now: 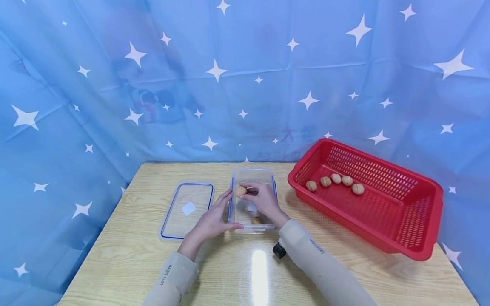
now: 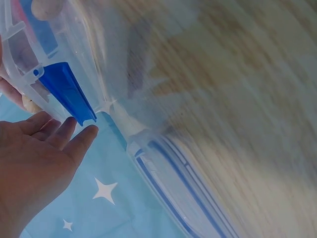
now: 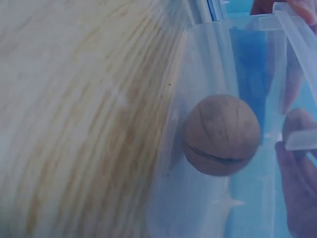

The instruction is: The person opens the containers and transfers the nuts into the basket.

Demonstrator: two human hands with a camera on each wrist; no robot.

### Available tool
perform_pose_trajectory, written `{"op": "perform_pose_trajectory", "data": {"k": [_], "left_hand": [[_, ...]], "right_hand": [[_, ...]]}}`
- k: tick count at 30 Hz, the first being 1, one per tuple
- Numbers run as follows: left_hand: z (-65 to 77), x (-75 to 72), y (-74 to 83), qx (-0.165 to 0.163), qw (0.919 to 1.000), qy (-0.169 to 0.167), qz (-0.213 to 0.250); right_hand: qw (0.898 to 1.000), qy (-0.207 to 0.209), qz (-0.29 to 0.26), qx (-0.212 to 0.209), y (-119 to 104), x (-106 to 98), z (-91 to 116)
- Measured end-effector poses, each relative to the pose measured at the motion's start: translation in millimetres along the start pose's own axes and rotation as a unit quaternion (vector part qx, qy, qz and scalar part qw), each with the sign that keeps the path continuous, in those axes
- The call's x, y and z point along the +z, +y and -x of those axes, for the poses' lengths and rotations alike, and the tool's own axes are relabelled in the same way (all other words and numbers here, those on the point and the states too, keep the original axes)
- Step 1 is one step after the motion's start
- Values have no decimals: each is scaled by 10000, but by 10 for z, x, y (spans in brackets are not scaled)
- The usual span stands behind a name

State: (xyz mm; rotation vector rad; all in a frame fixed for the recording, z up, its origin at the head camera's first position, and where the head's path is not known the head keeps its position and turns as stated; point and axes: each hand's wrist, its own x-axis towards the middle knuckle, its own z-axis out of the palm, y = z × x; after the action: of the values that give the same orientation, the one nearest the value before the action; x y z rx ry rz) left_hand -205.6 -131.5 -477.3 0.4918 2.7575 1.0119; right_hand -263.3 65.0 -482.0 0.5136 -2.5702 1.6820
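A clear plastic food box (image 1: 252, 174) with blue clips stands on the table. My right hand (image 1: 266, 202) reaches into its opening and pinches a walnut (image 1: 241, 191) between thumb and fingers near the left wall. Another walnut (image 1: 256, 221) lies inside at the near end; the right wrist view shows this walnut (image 3: 222, 136) large through the clear wall. My left hand (image 1: 212, 222) rests against the box's left side, thumb at the near rim. In the left wrist view its extended fingers (image 2: 81, 141) lie at a blue clip (image 2: 67, 91).
The box's lid (image 1: 176, 216), clear with a blue seal, lies flat on the left. To the right stands a red plastic basket (image 1: 356, 223) with several walnuts (image 1: 347, 180) at its far-left end. A starry blue curtain (image 1: 245, 93) hangs behind the table.
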Motion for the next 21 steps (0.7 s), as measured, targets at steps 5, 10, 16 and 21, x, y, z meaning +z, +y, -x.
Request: {"op": "perform_pose_trajectory", "data": {"k": [5, 10, 16, 21], "left_hand": [[-2, 12, -4, -61, 10000, 16, 9], [-3, 24, -8, -54, 10000, 31, -10], [10, 20, 1, -46, 10000, -16, 19], [1, 13, -9, 57, 10000, 15, -66]], "right_hand": [[9999, -90, -96, -36, -63, -154, -6], [9995, 227, 94, -197, -163, -405, -49], [9977, 620, 155, -232, -270, -845, -123], [9940, 996, 423, -169, -300, -1300, -203]]}}
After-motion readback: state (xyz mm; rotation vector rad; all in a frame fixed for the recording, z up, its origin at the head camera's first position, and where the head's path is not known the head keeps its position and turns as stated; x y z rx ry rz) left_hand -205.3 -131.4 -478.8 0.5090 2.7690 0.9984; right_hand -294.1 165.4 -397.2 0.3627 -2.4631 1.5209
